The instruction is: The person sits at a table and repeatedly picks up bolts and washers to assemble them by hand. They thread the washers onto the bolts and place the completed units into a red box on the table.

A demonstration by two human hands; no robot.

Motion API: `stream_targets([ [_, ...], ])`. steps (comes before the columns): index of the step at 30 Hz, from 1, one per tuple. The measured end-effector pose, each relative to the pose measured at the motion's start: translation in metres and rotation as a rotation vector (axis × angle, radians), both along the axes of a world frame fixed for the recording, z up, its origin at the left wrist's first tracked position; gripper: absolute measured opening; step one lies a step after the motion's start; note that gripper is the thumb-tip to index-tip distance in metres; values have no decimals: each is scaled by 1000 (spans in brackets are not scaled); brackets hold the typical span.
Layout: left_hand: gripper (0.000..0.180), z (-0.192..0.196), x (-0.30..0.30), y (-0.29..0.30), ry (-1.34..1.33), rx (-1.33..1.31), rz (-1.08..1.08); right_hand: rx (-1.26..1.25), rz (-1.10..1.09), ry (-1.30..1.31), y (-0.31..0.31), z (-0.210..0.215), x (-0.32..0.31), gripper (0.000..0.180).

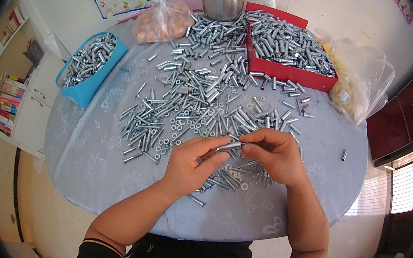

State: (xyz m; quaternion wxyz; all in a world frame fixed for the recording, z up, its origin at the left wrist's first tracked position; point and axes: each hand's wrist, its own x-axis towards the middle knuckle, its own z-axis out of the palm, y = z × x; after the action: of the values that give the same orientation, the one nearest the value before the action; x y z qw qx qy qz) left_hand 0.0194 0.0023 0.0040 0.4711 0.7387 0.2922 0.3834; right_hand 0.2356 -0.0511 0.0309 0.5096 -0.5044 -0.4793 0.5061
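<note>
Between both hands, over the middle of the table, is a shiny metal sleeve anchor [230, 146], lying nearly level. My left hand [194, 158] pinches its left part between thumb and fingers. At its right end, the fingertips of my right hand [270, 153] are closed together; whether they grip the anchor itself or a small nut or washer is hidden. Loose bolts [169, 102], metal sleeves [240, 117], and nuts and washers [193, 122] lie in a spread pile under and beyond my hands. More bolts [229, 177] lie just below them.
A blue box [81, 96] of metal anchors stands at the left, a red box [292, 75] of them at the back right. Behind the pile are a steel pot [222, 2] and a tied bag [162, 21]. Another plastic bag [359, 84] sits at the right on the grey tablecloth [93, 157].
</note>
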Motion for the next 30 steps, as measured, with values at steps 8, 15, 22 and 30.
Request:
stream_targets([
  [8,23,1,0,-3,-35,-162,83,46,55,-651,-8,17,35,13],
  [15,23,-2,2,-2,27,-73,52,103,192,-1008,-11,13,48,16],
  [22,23,0,3,-3,29,-67,53,55,142,-1044,-12,12,42,19],
  [30,23,-1,2,-3,26,-84,49,2,148,-999,-11,16,39,16],
])
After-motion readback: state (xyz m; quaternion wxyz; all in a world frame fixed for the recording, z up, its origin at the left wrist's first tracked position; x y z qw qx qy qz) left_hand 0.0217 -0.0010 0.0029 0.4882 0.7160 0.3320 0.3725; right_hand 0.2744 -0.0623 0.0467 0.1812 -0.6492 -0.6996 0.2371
